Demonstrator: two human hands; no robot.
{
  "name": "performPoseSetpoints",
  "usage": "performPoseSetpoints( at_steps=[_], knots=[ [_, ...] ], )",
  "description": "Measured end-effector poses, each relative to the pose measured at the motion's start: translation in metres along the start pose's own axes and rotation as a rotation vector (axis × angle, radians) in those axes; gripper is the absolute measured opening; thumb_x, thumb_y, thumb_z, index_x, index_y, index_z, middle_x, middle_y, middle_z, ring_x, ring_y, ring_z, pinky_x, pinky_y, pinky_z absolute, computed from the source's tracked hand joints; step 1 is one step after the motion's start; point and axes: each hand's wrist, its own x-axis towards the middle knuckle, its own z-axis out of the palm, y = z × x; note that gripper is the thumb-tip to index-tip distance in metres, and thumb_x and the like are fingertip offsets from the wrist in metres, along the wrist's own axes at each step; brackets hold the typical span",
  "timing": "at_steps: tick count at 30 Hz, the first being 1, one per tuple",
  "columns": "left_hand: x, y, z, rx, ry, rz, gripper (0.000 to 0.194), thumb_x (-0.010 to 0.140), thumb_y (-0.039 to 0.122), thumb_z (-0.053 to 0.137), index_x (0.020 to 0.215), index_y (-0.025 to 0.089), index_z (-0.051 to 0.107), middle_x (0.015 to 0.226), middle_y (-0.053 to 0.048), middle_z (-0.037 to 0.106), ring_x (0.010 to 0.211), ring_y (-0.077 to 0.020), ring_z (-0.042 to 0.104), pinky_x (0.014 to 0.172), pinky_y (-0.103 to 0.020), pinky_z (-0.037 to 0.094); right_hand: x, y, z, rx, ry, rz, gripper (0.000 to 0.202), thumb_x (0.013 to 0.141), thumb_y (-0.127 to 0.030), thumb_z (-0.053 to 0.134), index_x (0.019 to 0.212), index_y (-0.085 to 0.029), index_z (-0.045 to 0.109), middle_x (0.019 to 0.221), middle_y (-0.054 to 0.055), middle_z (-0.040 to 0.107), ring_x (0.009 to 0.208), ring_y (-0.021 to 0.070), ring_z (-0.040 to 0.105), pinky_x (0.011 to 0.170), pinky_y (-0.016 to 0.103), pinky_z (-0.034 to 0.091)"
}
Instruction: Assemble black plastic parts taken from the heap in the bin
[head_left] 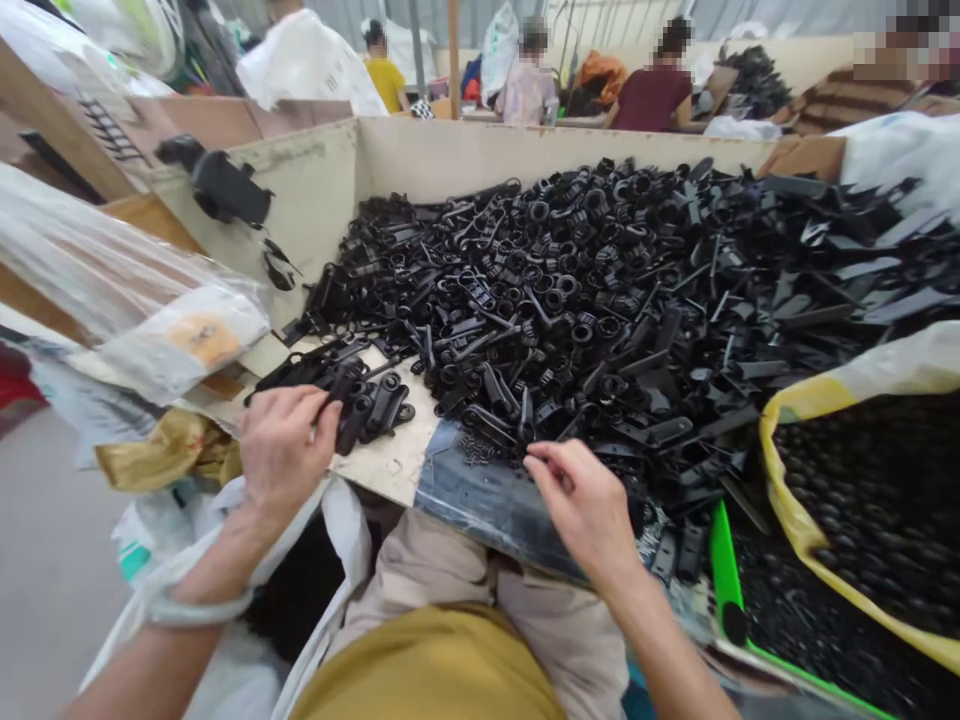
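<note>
My left hand is at the near left edge of the table, fingers curled and closed around a black plastic part partly hidden behind the thumb. Beside it lies a small group of long black plastic parts with round ends. My right hand hovers over a dark sheet, thumb and fingertips pinched together. Whatever they hold is too small to make out. Just left of those fingertips is a scatter of tiny screw-like pieces.
A large heap of black plastic parts fills the walled table. At right stand a yellow-rimmed sack of small black pieces and a green-edged tray. An open white bag hangs below my left hand. Several people sit beyond the back wall.
</note>
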Motion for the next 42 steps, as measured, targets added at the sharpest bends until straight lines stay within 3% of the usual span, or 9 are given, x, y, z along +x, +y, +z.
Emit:
performPoseSetpoints(
  at_steps=[3,6,10,14,18,26,32,38,42],
  knots=[
    [0.012,-0.026,0.019,0.072,-0.012,0.021,0.023,0.099,0.034,0.057,0.102,0.020,0.075,0.119,-0.018,0.073,0.116,-0.0414,0.056,0.094,-0.061,0.039,0.015,0.011,-0.013,-0.217,-0.017,-0.020,0.021,0.102,-0.031,0.056,0.090,-0.021,0.071,0.083,0.001,0.067,0.070,0.0146,0.062,0.066,0.026,0.041],
    [0.008,-0.023,0.033,0.035,0.028,0.016,0.034,0.098,0.035,0.060,0.128,0.021,0.069,0.136,-0.019,0.066,0.125,-0.0445,0.052,0.098,-0.065,0.036,0.013,0.016,-0.020,-0.400,-0.193,-0.040,0.022,0.102,-0.029,0.058,0.085,-0.022,0.070,0.081,0.000,0.068,0.070,0.0151,0.065,0.062,0.026,0.038],
    [-0.004,0.023,0.037,-0.129,0.066,0.215,0.057,0.093,0.037,0.070,0.147,0.026,0.054,0.147,-0.017,0.057,0.131,-0.0414,0.051,0.103,-0.058,0.038,-0.001,0.021,-0.018,-0.527,-0.211,0.002,0.017,0.103,-0.027,0.056,0.099,-0.023,0.072,0.092,0.001,0.070,0.073,0.0154,0.068,0.060,0.025,0.039],
    [-0.013,0.085,0.046,-0.280,-0.133,0.636,0.035,0.095,0.030,0.069,0.130,0.030,0.066,0.143,-0.011,0.062,0.132,-0.0336,0.052,0.105,-0.051,0.039,-0.004,0.025,-0.014,-0.577,-0.182,0.014,0.021,0.104,-0.028,0.054,0.097,-0.023,0.072,0.091,0.001,0.070,0.069,0.0146,0.067,0.057,0.025,0.037],
    [-0.008,0.114,0.068,-0.288,-0.210,0.688,0.025,0.094,0.017,0.066,0.117,0.026,0.072,0.128,-0.012,0.067,0.118,-0.0304,0.057,0.096,-0.046,0.044,-0.006,0.025,-0.013,-0.467,-0.187,-0.022,0.026,0.106,-0.030,0.050,0.093,-0.023,0.072,0.086,0.001,0.069,0.068,0.0138,0.067,0.059,0.024,0.041],
    [0.020,0.116,0.084,-0.331,-0.227,0.648,0.024,0.095,0.017,0.063,0.118,0.023,0.068,0.118,-0.011,0.066,0.109,-0.0283,0.057,0.089,-0.043,0.047,-0.020,0.021,0.015,-0.521,-0.141,-0.153,0.036,0.102,-0.008,0.043,0.122,-0.020,0.070,0.110,0.007,0.071,0.082,0.0141,0.069,0.068,0.024,0.049],
    [-0.012,0.116,0.068,-0.446,-0.292,0.513,0.011,0.100,0.021,0.058,0.093,0.017,0.066,0.093,-0.008,0.068,0.089,-0.0250,0.061,0.083,-0.042,0.054,-0.030,0.025,0.031,-0.697,-0.133,-0.185,0.053,0.088,0.003,0.048,0.135,-0.014,0.065,0.115,0.014,0.070,0.099,0.0273,0.060,0.084,0.041,0.051],
    [-0.048,0.105,0.057,-0.547,-0.401,0.611,0.043,0.093,0.000,0.047,0.132,0.012,0.062,0.141,-0.017,0.064,0.138,-0.0299,0.055,0.110,-0.049,0.053,-0.056,0.008,0.035,-0.493,-0.159,-0.268,0.055,0.091,0.002,0.045,0.140,-0.016,0.062,0.121,0.014,0.067,0.107,0.0263,0.057,0.089,0.040,0.050],
    [-0.065,0.089,0.048,-0.552,-0.482,0.675,0.054,0.090,-0.002,0.043,0.139,0.012,0.059,0.147,-0.016,0.062,0.141,-0.0267,0.055,0.115,-0.048,0.050,-0.055,0.004,0.035,-0.401,-0.188,-0.277,0.059,0.093,0.002,0.041,0.147,-0.016,0.056,0.125,0.015,0.067,0.111,0.0259,0.058,0.094,0.041,0.050]
  ],
)
